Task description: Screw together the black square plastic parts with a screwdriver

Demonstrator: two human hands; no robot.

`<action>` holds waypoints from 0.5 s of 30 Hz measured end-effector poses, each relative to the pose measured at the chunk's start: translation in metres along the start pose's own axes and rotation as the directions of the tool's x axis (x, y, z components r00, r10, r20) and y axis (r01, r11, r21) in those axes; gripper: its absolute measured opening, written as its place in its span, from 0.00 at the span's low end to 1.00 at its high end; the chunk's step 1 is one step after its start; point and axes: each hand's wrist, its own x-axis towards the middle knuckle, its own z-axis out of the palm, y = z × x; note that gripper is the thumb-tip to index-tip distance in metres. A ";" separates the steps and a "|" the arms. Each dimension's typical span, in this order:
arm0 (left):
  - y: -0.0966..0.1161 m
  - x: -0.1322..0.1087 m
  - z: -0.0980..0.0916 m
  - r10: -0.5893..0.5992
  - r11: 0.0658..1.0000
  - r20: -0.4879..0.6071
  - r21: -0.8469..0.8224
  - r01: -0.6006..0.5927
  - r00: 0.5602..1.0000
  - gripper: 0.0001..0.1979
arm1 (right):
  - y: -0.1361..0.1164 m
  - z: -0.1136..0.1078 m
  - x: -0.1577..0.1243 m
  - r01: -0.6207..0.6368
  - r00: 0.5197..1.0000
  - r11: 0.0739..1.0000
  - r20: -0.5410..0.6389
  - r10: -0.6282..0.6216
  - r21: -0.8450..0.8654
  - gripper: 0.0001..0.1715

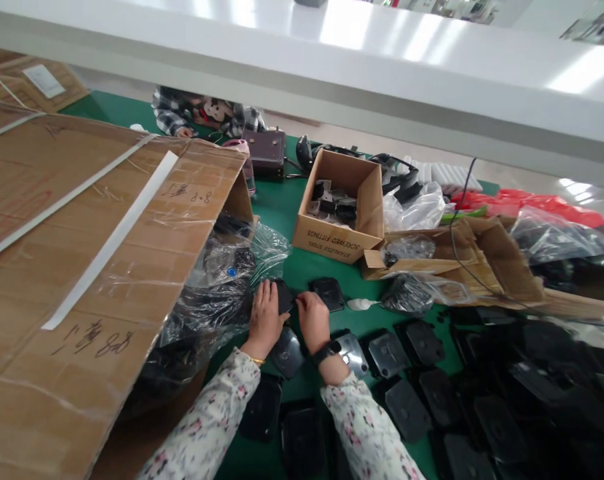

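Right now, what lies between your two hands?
In the head view, a black plastic part lies between the left hand and right hand, both touching it.

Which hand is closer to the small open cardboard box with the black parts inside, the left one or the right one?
Right. The right hand lies below the cardboard box, almost under its front wall. The left hand is farther to the left, beside the plastic bag.

Both hands (289,319) close together, fingers curled down

Small cardboard box (338,240) of fittings — beside crumpled clear bags (416,210); red plastic (532,200) behind.
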 end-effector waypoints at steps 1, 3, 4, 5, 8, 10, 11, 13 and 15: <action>-0.004 0.002 0.003 0.006 0.999 0.013 0.040 -0.006 1.000 0.39 | -0.001 0.004 0.003 0.027 0.999 0.999 0.021 -0.027 -0.039 0.12; -0.008 0.003 0.006 -0.001 0.999 0.018 0.051 0.000 1.000 0.39 | -0.004 0.009 0.004 0.089 0.994 0.990 0.077 -0.081 -0.112 0.13; -0.009 0.003 0.007 -0.003 0.998 0.017 0.061 0.002 1.000 0.39 | -0.005 0.010 0.002 0.122 0.988 0.982 0.108 -0.107 -0.145 0.13; -0.010 0.003 0.007 -0.003 0.997 0.014 0.073 0.002 1.000 0.40 | -0.006 0.010 0.000 0.155 0.982 0.972 0.138 -0.131 -0.177 0.12; -0.010 0.002 0.008 0.005 0.995 0.001 0.097 -0.005 1.000 0.40 | -0.010 0.005 0.001 0.234 0.961 0.935 0.212 -0.180 -0.268 0.10; -0.011 0.002 0.008 0.021 0.994 -0.006 0.106 -0.020 1.000 0.40 | -0.012 0.002 0.007 0.255 0.955 0.910 0.232 -0.184 -0.329 0.09; -0.011 0.002 0.009 0.031 0.994 -0.007 0.109 -0.030 1.000 0.40 | -0.013 0.001 0.011 0.254 0.956 0.899 0.233 -0.177 -0.358 0.08; -0.013 0.001 0.009 0.050 0.993 -0.008 0.109 -0.049 0.999 0.40 | -0.013 0.000 0.016 0.245 0.961 0.878 0.226 -0.161 -0.412 0.08; -0.016 0.001 0.010 0.073 0.990 -0.018 0.122 -0.070 0.997 0.39 | -0.012 0.000 0.017 0.257 0.958 0.853 0.234 -0.164 -0.454 0.07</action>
